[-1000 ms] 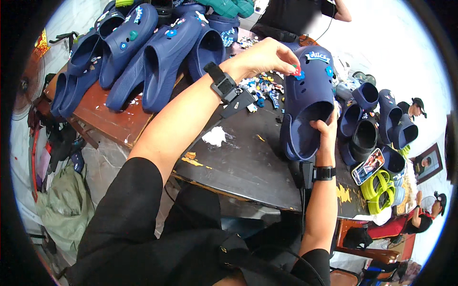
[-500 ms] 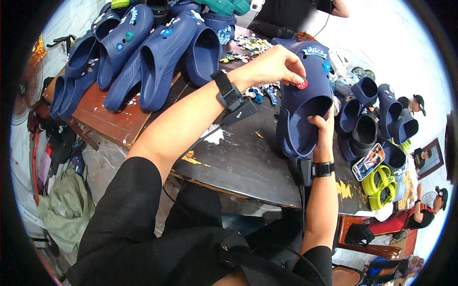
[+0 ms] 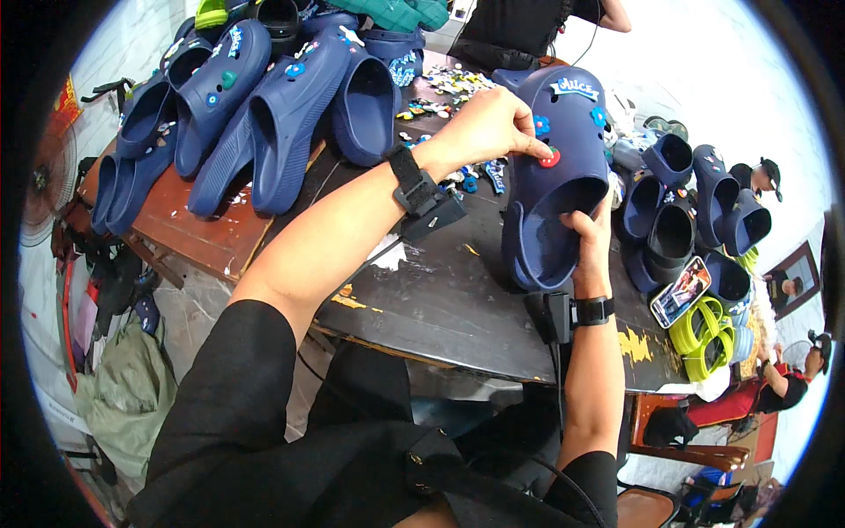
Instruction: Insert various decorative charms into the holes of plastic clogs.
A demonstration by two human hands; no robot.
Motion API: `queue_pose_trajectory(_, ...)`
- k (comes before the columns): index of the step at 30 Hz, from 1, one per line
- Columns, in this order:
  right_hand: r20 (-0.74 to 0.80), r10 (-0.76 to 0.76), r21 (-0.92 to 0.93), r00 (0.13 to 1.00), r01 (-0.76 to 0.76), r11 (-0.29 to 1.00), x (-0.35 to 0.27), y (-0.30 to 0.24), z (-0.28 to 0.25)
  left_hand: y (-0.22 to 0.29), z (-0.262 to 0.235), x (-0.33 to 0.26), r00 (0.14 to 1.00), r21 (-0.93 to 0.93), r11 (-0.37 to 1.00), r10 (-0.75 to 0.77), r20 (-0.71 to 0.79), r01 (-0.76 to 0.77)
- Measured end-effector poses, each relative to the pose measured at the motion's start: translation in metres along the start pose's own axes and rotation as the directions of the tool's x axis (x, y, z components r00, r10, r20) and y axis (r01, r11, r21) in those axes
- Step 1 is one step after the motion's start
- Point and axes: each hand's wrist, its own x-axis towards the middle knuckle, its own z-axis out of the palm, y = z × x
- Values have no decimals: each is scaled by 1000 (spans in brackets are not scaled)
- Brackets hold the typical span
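Observation:
A navy blue clog (image 3: 563, 123) stands over the dark table, its toe pointing away from me and its heel toward me. My right hand (image 3: 591, 236) grips its right side, the thumb inside the foot opening. My left hand (image 3: 493, 128) pinches the edge of a red strawberry-like shoe charm (image 3: 549, 158) against the upper, near the opening. Whether that charm is seated in its hole I cannot tell. Farther up the same clog sit a letter-shaped charm (image 3: 576, 87) and blue flower charms (image 3: 541, 125).
Several navy clogs (image 3: 290, 114) crowd the table's left side. Loose charms (image 3: 449, 84) lie heaped behind my left hand. On the right are more clogs (image 3: 673, 233), a phone (image 3: 680, 292) and lime green sandals (image 3: 704, 339). Another person (image 3: 510, 31) is across the table.
My left fingers have drawn back slightly, showing a blue flower charm they covered before. The red charm stays at the upper near the opening. My right hand keeps its grip.

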Motion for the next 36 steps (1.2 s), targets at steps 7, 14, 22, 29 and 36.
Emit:
queue_pose_trajectory(7,-17,-29,-51,999,28,998,-4,-10,7,-2,-4,2,1000,-7,1000,0,19,0)
queue_pose_trajectory(14,-173,-100,-13,980,99,995,3,-8,2,-7,-5,6,996,-10,999,32,-80,-33)
queue_pose_trajectory(22,-262,-168,33,950,183,983,7,-4,-6,-17,26,-5,977,-41,997,-50,206,59)
queue_pose_trajectory(29,60,-226,-66,972,230,971,1,-5,4,-30,45,-1,984,-496,855,-85,154,152)
queue_pose_trajectory(36,-32,-218,-128,975,213,969,19,-4,-37,-38,24,7,944,-670,707,-327,-27,226)
